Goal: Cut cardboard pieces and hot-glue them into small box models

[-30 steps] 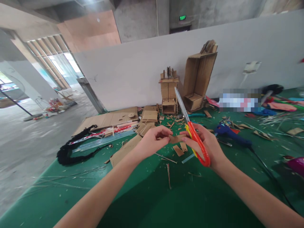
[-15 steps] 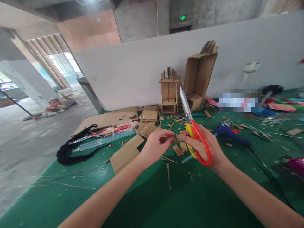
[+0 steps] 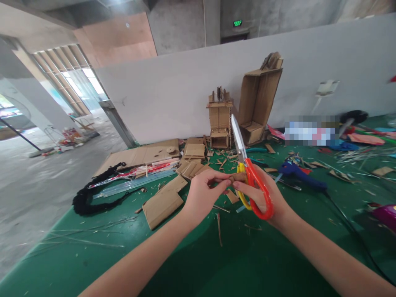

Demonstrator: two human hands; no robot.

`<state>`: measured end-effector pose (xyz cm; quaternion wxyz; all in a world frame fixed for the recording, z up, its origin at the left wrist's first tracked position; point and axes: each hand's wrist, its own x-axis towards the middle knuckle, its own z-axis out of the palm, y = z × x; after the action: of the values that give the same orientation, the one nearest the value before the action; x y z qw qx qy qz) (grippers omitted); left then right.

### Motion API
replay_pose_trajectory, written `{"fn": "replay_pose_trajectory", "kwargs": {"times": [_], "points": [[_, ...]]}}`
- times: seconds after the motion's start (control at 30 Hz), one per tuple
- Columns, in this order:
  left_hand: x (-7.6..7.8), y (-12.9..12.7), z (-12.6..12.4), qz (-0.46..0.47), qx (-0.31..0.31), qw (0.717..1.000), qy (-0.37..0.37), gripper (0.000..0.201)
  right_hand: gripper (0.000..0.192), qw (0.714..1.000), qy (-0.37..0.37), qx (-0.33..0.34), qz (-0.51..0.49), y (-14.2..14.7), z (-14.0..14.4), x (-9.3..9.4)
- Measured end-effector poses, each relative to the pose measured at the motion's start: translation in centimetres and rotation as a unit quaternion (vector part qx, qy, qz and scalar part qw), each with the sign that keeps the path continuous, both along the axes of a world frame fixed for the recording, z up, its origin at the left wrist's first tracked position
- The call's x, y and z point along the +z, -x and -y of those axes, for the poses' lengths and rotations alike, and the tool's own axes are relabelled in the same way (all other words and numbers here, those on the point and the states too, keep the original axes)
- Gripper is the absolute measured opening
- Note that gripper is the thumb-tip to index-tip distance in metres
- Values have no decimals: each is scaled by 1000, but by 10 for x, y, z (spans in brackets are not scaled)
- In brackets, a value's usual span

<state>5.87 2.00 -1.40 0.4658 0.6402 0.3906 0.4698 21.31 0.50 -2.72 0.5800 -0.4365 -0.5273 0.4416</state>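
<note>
A small strip of brown cardboard [image 3: 239, 177] is pinched between the fingertips of my left hand [image 3: 206, 192] and my right hand [image 3: 262, 194], above the middle of the table. Scissors [image 3: 256, 189] with one red and one yellow handle hang in my right hand, their closed-looking blades pointing up and away. My right fingers are partly hidden behind the handles. Below the hands lie small cut cardboard pieces [image 3: 232, 196] and a thin metal rod [image 3: 222, 209].
A small cardboard tower [image 3: 220, 119] and a taller open cardboard box [image 3: 262, 97] stand against the white partition. Cardboard sheets [image 3: 162, 206], a black yarn bundle [image 3: 82, 200] and sticks lie left. A blue glue gun [image 3: 301, 175] with its cord lies right, among scraps and wires.
My fingertips have come closer together on the cardboard strip, which now sits tilted between them. The scissors have shifted slightly left and down with my right hand.
</note>
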Motion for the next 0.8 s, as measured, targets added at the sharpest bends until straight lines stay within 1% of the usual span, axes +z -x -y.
{"fn": "replay_pose_trajectory", "kwargs": {"times": [0.07, 0.13, 0.27, 0.4, 0.57, 0.63, 0.73, 0.8], "points": [[0, 0, 0, -5, -1, 1000, 2, 14, 51, 1000, 11, 5, 1, 1, 2, 1], [-1, 2, -2, -12, -17, 1000, 11, 20, 52, 1000, 14, -11, 8, 0, 3, 2], [-2, 6, -7, -6, -72, 997, 37, 32, 42, 999, -2, -35, 40, -4, 3, 4], [-3, 8, -9, -3, -79, 996, 48, 30, 31, 998, -12, -34, 54, -7, 2, 2], [-2, 11, -10, 2, -96, 994, 56, 27, 32, 997, 6, -43, 59, -5, 3, 5], [-3, 12, -11, -2, -94, 994, 50, 25, 33, 998, 14, -32, 52, -5, 3, 5], [-6, 14, -13, -8, -86, 995, 43, 22, 31, 999, 18, 10, 27, -4, 3, 5], [-7, 15, -14, -12, -90, 995, 38, 20, 32, 999, 20, 26, 13, -5, 2, 4]]}}
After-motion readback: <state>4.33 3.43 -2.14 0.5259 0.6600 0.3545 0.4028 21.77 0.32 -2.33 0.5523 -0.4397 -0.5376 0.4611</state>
